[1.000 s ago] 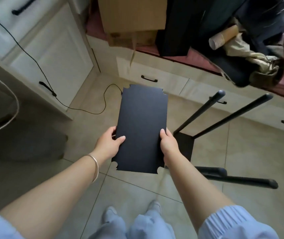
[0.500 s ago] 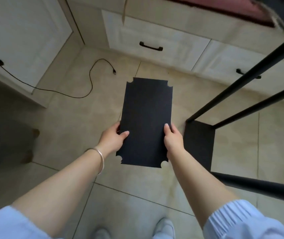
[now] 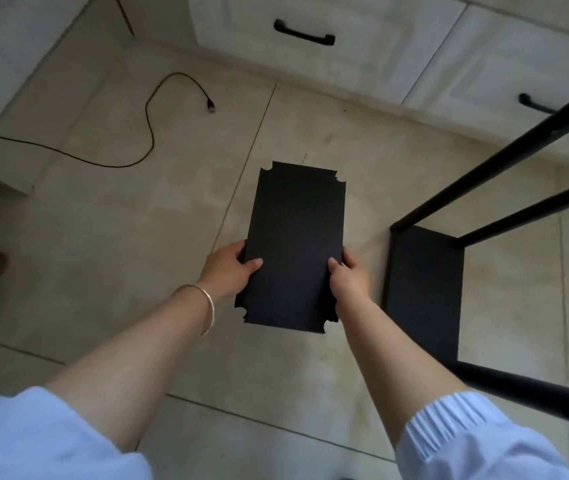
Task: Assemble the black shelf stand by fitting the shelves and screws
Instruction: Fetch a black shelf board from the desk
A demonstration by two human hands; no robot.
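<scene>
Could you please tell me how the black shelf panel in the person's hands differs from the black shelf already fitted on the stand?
The loose shelf panel is held in the air, the left hand and right hand each with a grip on a long edge; the fitted shelf sits among the stand's poles. The loose shelf panel's notched corners are bare, while the fitted shelf's far corners meet poles. Both are flat, matte black rectangles.

matte black shelf panel [image 3: 297, 244], black stand frame [image 3: 425, 285], beige floor tiles [image 3: 103, 254], pale blue sleeves [image 3: 466, 434], silver bangle [image 3: 207, 306]
</scene>
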